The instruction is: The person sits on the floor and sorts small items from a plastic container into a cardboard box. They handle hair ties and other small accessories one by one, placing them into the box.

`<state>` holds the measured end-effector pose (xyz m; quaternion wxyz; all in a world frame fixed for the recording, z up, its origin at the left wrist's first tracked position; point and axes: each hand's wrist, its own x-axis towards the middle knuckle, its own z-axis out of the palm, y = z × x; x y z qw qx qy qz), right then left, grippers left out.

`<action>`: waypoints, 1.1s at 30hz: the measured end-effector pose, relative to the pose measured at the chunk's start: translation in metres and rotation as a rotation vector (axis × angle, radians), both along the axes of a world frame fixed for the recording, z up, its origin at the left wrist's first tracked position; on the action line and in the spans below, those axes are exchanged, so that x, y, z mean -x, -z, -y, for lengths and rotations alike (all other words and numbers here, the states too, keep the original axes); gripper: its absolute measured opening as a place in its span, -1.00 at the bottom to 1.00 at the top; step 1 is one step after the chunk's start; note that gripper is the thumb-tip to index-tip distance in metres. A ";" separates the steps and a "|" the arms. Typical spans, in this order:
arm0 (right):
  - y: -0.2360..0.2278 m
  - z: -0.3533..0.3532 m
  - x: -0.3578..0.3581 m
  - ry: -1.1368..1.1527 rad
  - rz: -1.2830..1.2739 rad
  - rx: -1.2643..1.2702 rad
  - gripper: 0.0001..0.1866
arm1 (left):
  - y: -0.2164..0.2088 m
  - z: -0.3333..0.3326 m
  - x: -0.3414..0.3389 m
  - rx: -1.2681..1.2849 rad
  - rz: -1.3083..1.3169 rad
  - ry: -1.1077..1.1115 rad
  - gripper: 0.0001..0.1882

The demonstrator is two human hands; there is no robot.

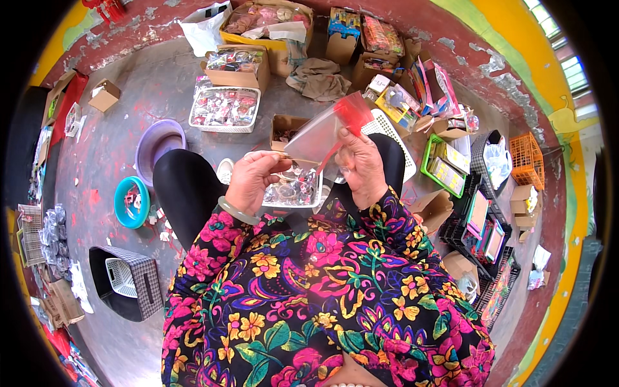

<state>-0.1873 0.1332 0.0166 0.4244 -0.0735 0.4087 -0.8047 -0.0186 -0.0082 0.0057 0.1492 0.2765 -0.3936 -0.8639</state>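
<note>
A small item (293, 160) pinched in the left hand (250, 177) is too slight to identify, while the right hand (363, 166) covers part of a clear plastic bag (322, 132). Contents of the white basket (290, 204) below (a glittering jumble) are too tiny to name. The left knee (184, 177) blocks part of a purple basin (142, 155); a white shoe (225, 169) shows only partly beside it. The upper edge crops a red ornament (107, 8), the lower edge a floral blouse (322, 309).
</note>
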 end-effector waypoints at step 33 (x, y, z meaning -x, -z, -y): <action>0.086 -0.128 0.233 -0.008 -1.086 -0.963 -0.80 | 0.022 0.030 -0.009 0.084 0.040 -0.093 -0.85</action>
